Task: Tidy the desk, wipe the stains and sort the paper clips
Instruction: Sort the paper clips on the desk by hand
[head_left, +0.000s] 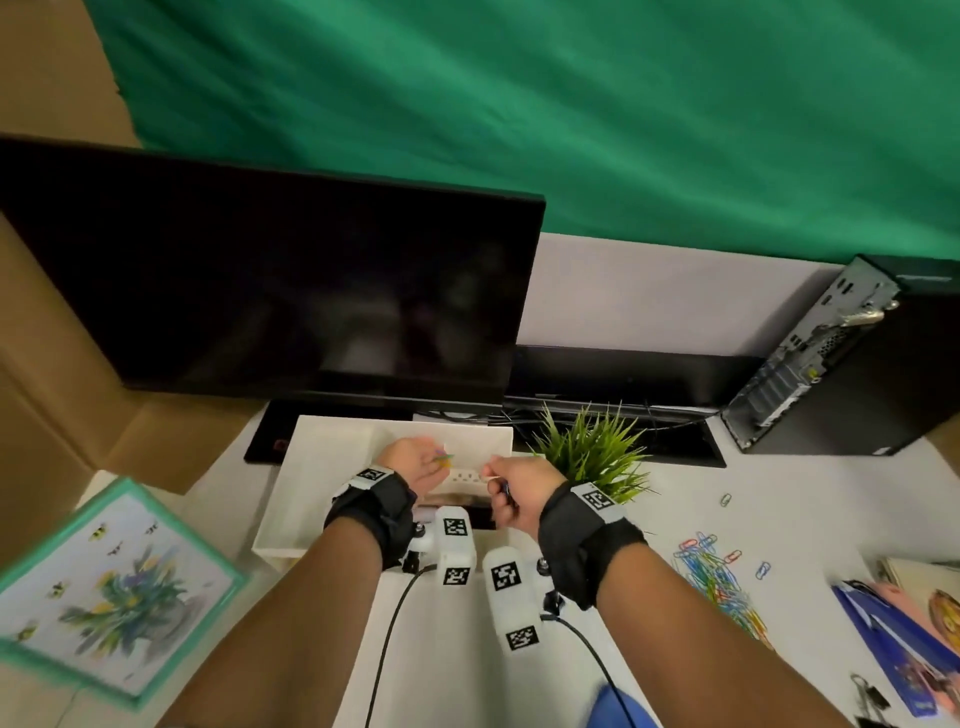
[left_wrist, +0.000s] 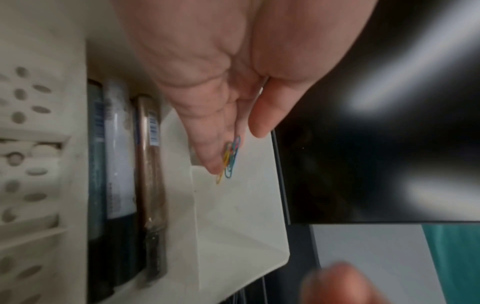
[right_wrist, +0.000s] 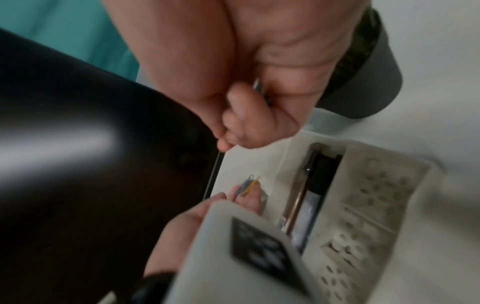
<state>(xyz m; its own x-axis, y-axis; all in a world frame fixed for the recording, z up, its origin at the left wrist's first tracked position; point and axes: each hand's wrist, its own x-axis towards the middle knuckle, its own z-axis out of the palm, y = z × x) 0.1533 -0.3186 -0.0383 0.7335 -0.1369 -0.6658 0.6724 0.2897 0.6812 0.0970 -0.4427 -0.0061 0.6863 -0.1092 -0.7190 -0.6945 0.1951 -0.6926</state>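
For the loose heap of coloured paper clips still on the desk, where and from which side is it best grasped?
The paper clip pile lies flat and tangled on the desk, right of the right hand. Probably best to pinch its thick middle from straight above; the wires interlock, so several should lift together. Strays need single pinches.

Dark monitor (head_left: 270, 291), potted plant (head_left: 592, 452), framed picture (head_left: 109, 587).

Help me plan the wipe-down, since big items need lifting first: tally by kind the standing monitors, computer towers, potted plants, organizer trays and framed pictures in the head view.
Monitor: 1
Computer tower: 1
Potted plant: 1
White organizer tray: 1
Framed picture: 1
Total: 5
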